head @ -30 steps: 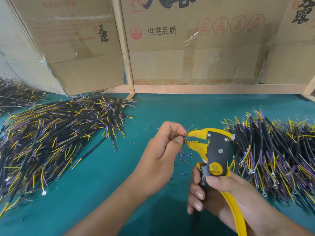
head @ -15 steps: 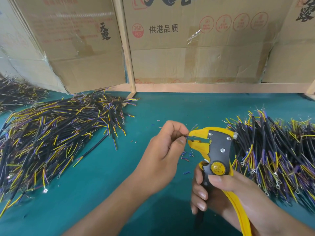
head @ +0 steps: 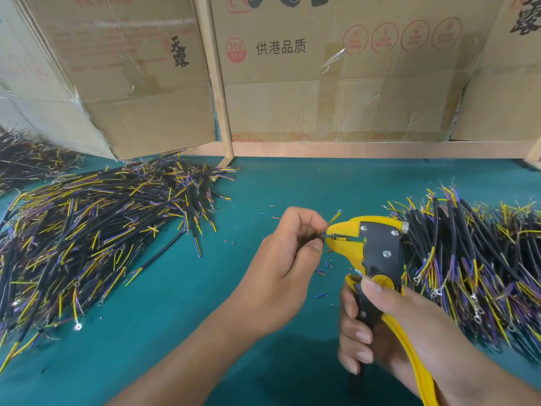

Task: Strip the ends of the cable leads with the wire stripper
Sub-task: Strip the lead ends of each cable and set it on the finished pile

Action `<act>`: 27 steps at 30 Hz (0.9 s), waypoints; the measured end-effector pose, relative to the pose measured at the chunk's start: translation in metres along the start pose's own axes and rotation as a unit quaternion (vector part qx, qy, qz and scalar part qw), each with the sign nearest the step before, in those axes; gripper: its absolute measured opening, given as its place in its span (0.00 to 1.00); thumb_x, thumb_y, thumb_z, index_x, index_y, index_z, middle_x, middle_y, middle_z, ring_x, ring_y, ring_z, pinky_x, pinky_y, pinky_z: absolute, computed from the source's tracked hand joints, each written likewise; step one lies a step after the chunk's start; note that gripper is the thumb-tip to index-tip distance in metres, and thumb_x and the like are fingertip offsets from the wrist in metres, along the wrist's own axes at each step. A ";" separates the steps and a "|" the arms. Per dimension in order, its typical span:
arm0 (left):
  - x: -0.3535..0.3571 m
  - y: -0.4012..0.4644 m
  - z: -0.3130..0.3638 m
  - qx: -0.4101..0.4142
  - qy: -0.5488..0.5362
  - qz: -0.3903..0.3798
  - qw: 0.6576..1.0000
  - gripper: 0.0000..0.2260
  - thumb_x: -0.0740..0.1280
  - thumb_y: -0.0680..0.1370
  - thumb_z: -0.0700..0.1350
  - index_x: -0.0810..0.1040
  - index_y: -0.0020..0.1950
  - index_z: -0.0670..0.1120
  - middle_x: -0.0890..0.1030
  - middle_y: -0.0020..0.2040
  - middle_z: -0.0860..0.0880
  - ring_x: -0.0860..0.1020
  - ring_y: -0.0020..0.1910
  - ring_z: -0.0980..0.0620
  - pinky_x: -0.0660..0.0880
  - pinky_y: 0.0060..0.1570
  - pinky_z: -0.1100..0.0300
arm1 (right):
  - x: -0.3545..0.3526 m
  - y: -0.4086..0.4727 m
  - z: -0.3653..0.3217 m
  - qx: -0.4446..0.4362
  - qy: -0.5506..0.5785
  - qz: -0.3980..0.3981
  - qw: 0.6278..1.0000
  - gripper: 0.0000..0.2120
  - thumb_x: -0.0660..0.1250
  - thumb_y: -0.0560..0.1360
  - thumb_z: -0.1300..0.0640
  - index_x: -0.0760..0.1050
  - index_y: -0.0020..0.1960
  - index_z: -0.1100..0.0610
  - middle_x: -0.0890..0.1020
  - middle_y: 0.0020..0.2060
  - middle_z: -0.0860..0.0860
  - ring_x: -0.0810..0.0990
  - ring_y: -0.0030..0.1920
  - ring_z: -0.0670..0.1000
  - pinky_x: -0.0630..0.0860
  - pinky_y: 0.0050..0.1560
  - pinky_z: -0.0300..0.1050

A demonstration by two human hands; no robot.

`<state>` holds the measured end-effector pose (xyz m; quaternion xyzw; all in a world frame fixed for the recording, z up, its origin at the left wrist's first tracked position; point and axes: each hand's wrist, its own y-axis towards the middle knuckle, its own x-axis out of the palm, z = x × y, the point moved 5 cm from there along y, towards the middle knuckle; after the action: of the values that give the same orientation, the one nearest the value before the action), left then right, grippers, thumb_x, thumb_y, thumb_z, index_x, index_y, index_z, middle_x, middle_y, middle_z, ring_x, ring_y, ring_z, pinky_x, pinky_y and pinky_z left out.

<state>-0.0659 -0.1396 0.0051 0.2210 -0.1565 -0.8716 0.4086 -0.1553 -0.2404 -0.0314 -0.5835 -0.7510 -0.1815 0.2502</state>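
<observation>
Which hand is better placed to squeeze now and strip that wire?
The right hand: it already grips the stripper handles. The left hand only pinches the lead at the stripper's tip.

Green tbl (head: 263, 183) w/ cable piles (head: 96, 230)
</observation>
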 end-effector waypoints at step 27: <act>-0.026 0.009 -0.011 -0.015 0.090 0.063 0.994 0.07 0.58 0.80 0.45 0.71 0.50 0.58 0.73 0.38 0.52 0.66 0.38 0.43 0.66 0.37 0.52 | -0.013 -0.014 -0.028 -0.037 -0.036 0.180 0.982 0.24 0.74 0.65 0.41 0.67 0.33 0.58 0.59 0.26 0.52 0.58 0.20 0.48 0.63 0.22 0.38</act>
<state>-0.0398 -0.1253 0.0062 0.2821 -0.1198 -0.8230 0.4782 -0.1617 -0.2696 -0.0160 -0.7239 -0.6351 -0.1402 0.2302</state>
